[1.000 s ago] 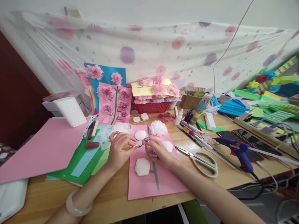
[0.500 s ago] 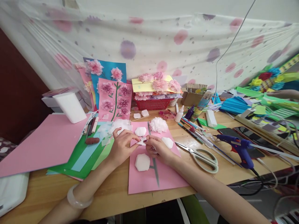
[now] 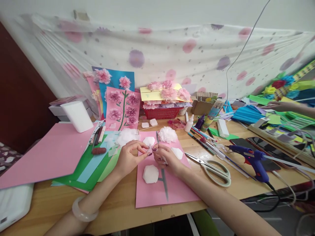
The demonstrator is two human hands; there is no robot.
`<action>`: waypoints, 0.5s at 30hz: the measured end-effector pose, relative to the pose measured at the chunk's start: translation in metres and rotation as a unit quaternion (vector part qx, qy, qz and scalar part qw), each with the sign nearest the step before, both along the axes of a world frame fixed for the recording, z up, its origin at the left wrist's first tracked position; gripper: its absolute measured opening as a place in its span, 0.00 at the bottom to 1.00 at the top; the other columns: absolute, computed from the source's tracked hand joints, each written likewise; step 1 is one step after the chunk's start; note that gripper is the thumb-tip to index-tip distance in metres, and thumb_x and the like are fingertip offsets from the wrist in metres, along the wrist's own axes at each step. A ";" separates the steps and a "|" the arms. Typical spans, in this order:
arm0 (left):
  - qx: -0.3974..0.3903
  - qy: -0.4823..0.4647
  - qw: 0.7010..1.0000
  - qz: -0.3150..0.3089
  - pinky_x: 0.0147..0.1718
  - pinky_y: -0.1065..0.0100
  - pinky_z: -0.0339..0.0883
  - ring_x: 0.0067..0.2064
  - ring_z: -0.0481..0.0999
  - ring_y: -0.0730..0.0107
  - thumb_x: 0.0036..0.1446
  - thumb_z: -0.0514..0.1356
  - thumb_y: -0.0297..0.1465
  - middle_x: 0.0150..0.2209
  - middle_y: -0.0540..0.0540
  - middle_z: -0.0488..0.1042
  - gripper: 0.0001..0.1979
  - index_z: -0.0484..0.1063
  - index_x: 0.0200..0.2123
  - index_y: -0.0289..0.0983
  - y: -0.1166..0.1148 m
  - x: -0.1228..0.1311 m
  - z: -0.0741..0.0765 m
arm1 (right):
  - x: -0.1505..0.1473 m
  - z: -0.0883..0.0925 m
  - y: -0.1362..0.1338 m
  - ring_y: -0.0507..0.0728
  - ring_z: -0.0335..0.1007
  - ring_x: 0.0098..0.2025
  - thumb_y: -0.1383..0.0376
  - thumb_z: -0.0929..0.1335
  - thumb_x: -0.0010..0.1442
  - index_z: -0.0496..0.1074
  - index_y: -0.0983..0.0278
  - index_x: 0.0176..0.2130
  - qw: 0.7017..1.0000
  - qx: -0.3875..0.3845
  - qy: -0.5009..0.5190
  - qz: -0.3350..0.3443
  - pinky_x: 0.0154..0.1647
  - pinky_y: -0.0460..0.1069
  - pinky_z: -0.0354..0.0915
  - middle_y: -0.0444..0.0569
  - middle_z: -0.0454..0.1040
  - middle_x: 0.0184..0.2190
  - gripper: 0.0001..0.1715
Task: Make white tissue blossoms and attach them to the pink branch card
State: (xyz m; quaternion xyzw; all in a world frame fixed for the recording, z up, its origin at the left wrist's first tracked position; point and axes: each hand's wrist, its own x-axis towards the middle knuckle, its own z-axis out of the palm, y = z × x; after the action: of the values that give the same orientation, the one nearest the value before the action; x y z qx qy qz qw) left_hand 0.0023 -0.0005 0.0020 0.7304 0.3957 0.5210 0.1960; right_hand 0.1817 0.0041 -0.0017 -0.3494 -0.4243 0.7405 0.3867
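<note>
My left hand [image 3: 130,156] and my right hand [image 3: 169,158] meet over a pink card [image 3: 147,196]. Their thumbs and fingertips pinch a small piece of white tissue paper [image 3: 150,149], mostly hidden between the fingers. Painted on the card is a grey-green stem [image 3: 164,185]. A fluffy white paper flower [image 3: 167,134] sits at its top right. Flat white paper octagons lie around my hands: one at the upper left [image 3: 148,141], one at the lower left [image 3: 150,174], and one on the right [image 3: 177,153], partly behind my right hand.
Scissors [image 3: 211,168] and a blue glue gun [image 3: 251,160] lie to the right, near pens and a white glue bottle [image 3: 189,123]. Crumpled white tissue [image 3: 127,137] and coloured sheets [image 3: 49,150] are on the left. A red basket [image 3: 161,113] stands behind. Another person's hand [image 3: 278,105] reaches in at far right.
My fingertips have drawn closer together, and the white tissue piece shows less, pinched narrower. The view has shifted slightly. The other person's hand at the right has moved further in.
</note>
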 end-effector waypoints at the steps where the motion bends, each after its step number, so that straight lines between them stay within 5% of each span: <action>1: -0.015 -0.014 1.000 -0.007 0.38 0.62 0.72 0.35 0.80 0.64 0.49 0.67 0.28 0.30 0.48 0.80 0.13 0.67 0.19 0.40 -0.001 0.001 0.000 | 0.000 -0.002 0.000 0.45 0.40 0.16 0.61 0.71 0.47 0.62 0.61 0.29 1.000 0.018 -0.006 0.001 0.17 0.44 0.35 0.33 0.55 0.15 0.14; 8: -0.082 -0.027 0.996 -0.026 0.39 0.62 0.75 0.36 0.81 0.64 0.48 0.66 0.29 0.32 0.47 0.82 0.13 0.65 0.18 0.40 -0.003 0.002 0.003 | 0.000 -0.004 0.000 0.45 0.42 0.15 0.59 0.71 0.48 0.65 0.61 0.31 0.994 0.088 -0.066 -0.007 0.17 0.43 0.39 0.32 0.55 0.14 0.13; 15: -0.071 -0.006 0.997 -0.029 0.39 0.62 0.74 0.37 0.82 0.63 0.49 0.65 0.27 0.34 0.46 0.82 0.13 0.63 0.19 0.40 -0.004 0.001 0.006 | -0.002 -0.001 -0.002 0.44 0.42 0.15 0.60 0.72 0.45 0.67 0.62 0.30 0.994 0.078 -0.077 -0.006 0.17 0.44 0.38 0.32 0.55 0.14 0.13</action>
State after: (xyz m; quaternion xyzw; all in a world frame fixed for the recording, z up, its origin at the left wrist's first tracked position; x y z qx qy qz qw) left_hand 0.0035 -0.0046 0.0076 0.7231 0.4089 0.4898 0.2646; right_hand 0.1800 0.0019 -0.0023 -0.3767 -0.5072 0.6734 0.3839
